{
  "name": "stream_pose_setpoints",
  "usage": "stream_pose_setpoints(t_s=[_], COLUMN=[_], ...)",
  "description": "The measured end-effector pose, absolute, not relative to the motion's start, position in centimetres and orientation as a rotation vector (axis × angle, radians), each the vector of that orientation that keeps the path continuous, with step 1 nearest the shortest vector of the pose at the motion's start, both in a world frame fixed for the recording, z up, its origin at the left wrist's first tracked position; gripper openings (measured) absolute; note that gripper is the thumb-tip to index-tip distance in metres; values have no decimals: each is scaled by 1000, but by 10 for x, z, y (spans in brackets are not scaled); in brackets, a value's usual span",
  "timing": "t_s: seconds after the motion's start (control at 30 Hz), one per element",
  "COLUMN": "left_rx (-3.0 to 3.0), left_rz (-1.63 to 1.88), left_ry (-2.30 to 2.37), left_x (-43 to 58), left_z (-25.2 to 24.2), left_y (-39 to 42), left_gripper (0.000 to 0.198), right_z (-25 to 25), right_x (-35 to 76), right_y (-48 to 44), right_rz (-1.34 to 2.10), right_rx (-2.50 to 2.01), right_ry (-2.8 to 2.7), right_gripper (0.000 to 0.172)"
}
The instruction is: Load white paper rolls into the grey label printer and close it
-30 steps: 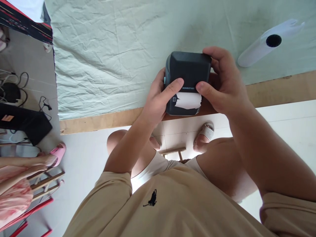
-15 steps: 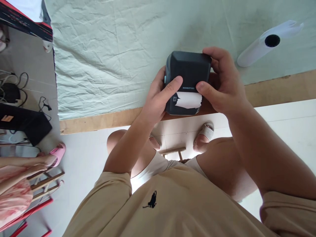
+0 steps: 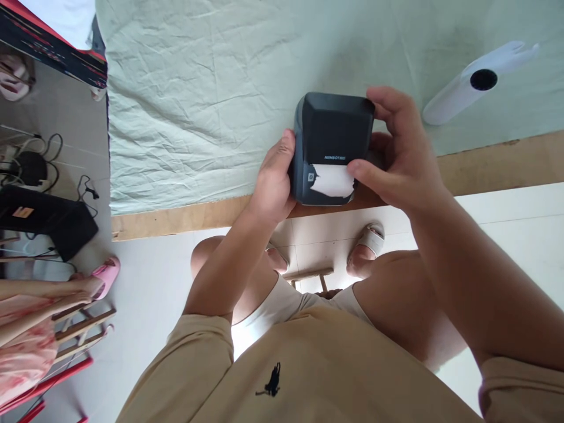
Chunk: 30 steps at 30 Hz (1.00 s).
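A dark grey Niimbot label printer (image 3: 337,129) is held just above the table's front edge. A piece of white label paper (image 3: 332,180) with ragged edges sticks out of its slot. My left hand (image 3: 277,179) grips the printer's left side, its thumb along the edge and its other fingers hidden behind or beneath. On the right, my right hand (image 3: 403,147) has its thumb on the paper's upper right corner and its index finger at the printer's top right corner; its remaining fingers are bent beside the casing.
A white roll-like object (image 3: 458,91) with a round black spot and a torn-looking end is on the green cloth (image 3: 198,106). The table has a bare wooden edge (image 3: 185,222). At left, another person's legs (image 3: 48,288), a wooden stool (image 3: 83,329), cables and a black box (image 3: 48,217) occupy the floor.
My left thumb has moved off the printer's top to its left edge. My right thumb has slid down onto the paper. The printer has barely moved.
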<state>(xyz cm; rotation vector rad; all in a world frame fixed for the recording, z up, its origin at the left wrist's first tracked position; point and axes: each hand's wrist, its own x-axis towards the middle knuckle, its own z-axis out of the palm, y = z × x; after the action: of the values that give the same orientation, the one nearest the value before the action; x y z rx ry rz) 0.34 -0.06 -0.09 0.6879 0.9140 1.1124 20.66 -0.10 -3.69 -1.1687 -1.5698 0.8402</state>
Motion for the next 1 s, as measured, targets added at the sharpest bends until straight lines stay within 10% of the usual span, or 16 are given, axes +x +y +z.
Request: stream_pose_setpoints(t_s=[0.23, 0.43, 0.63, 1.0], left_rx=[704, 702, 741, 719], left_rz=[1126, 1131, 1125, 1148], left_ry=[883, 868, 937, 1071], left_x=[-1, 2, 4, 10], left_z=[-4, -7, 0, 7], left_y=[3, 3, -1, -6], left_gripper=[34, 34, 43, 53], right_z=[-22, 19, 42, 54], right_x=[211, 191, 183, 200], right_y=[-8, -19, -8, 5], right_rz=[594, 437, 201, 480], right_rx=[-1201, -1229, -1432, -1512], right_ry=[-1604, -1473, -1720, -2152], right_gripper=[82, 27, 10, 32])
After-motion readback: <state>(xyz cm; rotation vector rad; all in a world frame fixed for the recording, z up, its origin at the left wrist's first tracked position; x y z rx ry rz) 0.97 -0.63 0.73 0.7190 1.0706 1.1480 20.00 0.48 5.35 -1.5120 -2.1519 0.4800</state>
